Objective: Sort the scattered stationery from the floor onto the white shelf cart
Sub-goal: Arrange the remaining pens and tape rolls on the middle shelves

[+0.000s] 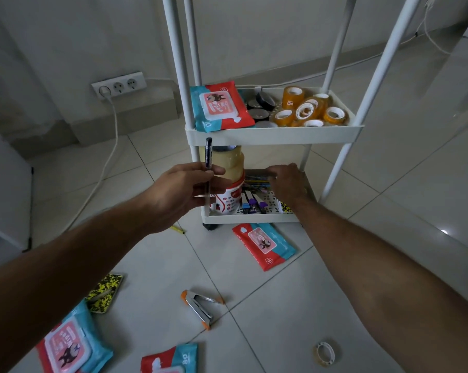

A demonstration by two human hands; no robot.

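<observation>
Dark blue and slim, a capped plastic pen (208, 157) stands nearly upright, pinched in the left hand (185, 193) in front of the white shelf cart (275, 134). The right hand (288, 181) reaches into the bottom tray with fingers spread flat over a row of pencils (257, 181). A stack of clear tape rolls (231, 164) on a red-and-white tub (228, 200) crowds the tray's left corner. On the grey tiled floor (254, 305) lie a red-and-blue wipes pack (263, 244), an orange-tipped metal stapler (200, 308) and a small clear tape ring (324, 354).

the white metal shelf cart (273, 134) loses its top past the upper edge; the right hand (286, 181) covers part of the lower tray's pens (fingertips unseen); the red-and-blue wipes pack (171, 359) is cut off below.
</observation>
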